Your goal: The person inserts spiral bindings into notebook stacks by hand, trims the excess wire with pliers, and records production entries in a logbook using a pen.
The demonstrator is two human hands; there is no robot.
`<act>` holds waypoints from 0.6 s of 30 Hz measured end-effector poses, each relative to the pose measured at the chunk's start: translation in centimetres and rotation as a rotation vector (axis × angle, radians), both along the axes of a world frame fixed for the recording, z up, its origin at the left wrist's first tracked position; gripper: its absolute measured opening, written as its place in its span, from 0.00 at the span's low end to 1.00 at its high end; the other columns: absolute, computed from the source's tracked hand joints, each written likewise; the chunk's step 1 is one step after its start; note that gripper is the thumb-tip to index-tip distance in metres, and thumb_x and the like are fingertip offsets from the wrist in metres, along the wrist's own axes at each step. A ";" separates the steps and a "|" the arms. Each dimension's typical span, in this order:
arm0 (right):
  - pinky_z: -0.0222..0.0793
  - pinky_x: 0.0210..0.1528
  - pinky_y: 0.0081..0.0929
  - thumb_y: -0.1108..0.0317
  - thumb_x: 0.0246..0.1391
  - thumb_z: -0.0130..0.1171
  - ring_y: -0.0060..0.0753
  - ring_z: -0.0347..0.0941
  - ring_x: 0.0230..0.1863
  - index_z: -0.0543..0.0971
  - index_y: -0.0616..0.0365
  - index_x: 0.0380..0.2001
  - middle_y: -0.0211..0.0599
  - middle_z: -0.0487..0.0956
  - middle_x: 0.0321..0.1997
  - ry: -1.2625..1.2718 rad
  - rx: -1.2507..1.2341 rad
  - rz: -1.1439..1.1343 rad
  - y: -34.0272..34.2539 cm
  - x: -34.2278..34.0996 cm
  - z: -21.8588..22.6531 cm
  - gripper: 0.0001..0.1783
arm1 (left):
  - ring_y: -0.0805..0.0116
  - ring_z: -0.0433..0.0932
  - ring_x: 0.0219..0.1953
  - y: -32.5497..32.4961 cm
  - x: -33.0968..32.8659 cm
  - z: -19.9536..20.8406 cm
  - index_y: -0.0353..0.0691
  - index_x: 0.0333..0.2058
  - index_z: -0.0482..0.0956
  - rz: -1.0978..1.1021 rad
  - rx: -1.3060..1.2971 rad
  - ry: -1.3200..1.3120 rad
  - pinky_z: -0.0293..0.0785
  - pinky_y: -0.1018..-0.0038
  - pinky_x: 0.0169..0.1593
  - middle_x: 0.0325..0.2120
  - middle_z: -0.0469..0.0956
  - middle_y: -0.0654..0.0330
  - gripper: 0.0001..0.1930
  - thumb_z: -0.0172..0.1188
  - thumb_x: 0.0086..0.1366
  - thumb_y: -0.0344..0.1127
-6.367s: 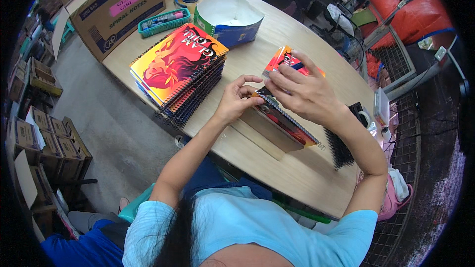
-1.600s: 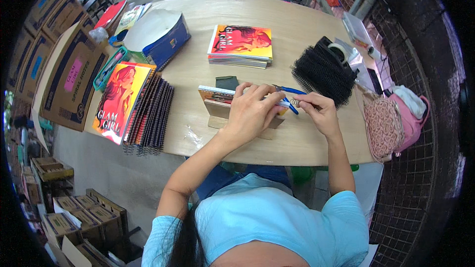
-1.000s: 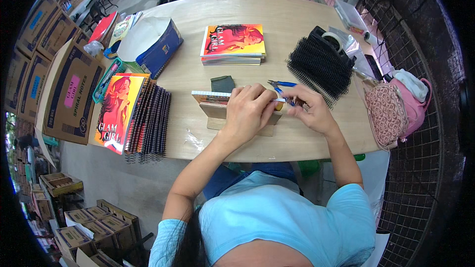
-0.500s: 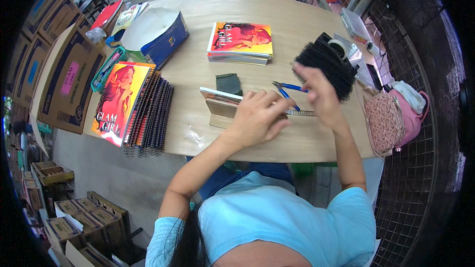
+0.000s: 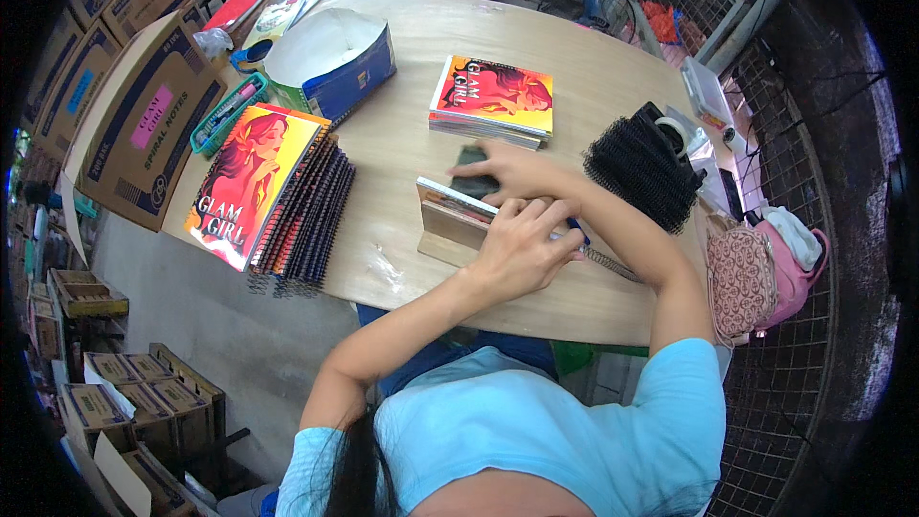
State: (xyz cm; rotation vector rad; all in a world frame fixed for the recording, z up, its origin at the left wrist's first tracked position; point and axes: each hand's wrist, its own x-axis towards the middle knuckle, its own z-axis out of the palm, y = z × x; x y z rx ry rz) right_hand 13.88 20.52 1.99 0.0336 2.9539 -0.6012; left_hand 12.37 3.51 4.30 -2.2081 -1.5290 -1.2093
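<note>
A notebook [image 5: 462, 201] stands on edge against a small wooden stand [image 5: 450, 228] near the table's front. My left hand [image 5: 526, 244] is closed over the right part of both, thumb and fingers bent around the edge. From that end a loose dark wire coil [image 5: 613, 265] sticks out to the right. My right hand [image 5: 522, 172] crosses above the left one. Its fingers and thumb lie around a dark green folded pad [image 5: 472, 157] just behind the notebook. My right forearm hides most of the blue-handled cutters.
A stack of notebooks [image 5: 493, 101] lies farther back; spiral-bound notebooks [image 5: 273, 187] are piled left. Black coils [image 5: 641, 172] are heaped at right, near a pink bag [image 5: 790, 258]. A blue-sided box [image 5: 345, 67], a teal tray [image 5: 228, 115] and a carton [image 5: 148, 129] stand at left.
My right hand has swung left from beside the black coils to the dark green pad, crossing over my left hand. The left hand stays on the notebook. The whole view has shifted slightly.
</note>
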 end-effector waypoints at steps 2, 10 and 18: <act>0.59 0.60 0.38 0.49 0.52 0.58 0.57 0.64 0.58 0.75 0.38 0.54 0.60 0.64 0.61 0.123 -0.011 -0.103 1.0 4.5 3.2 0.25 | 0.65 0.73 0.38 0.0 0.0 -0.1 0.51 0.40 0.79 0.024 0.014 -0.004 0.64 0.60 0.44 0.41 0.74 0.65 0.18 0.63 0.51 0.49; 0.60 0.58 0.34 0.54 0.49 0.57 0.38 0.68 0.54 0.81 0.63 0.43 0.47 0.73 0.52 0.115 -0.697 -0.169 -0.9 14.9 7.0 0.25 | 0.63 0.73 0.37 -1.3 -2.6 1.4 0.47 0.32 0.75 0.114 -0.116 -0.092 0.62 0.61 0.47 0.31 0.73 0.65 0.11 0.65 0.51 0.42; 0.67 0.51 0.29 0.58 0.50 0.60 0.36 0.74 0.46 0.82 0.58 0.42 0.43 0.77 0.45 0.189 -0.375 -0.299 -0.8 13.7 7.3 0.19 | 0.64 0.73 0.38 -1.4 -2.7 1.5 0.46 0.36 0.75 0.088 -0.124 -0.170 0.62 0.64 0.47 0.30 0.73 0.64 0.14 0.66 0.50 0.38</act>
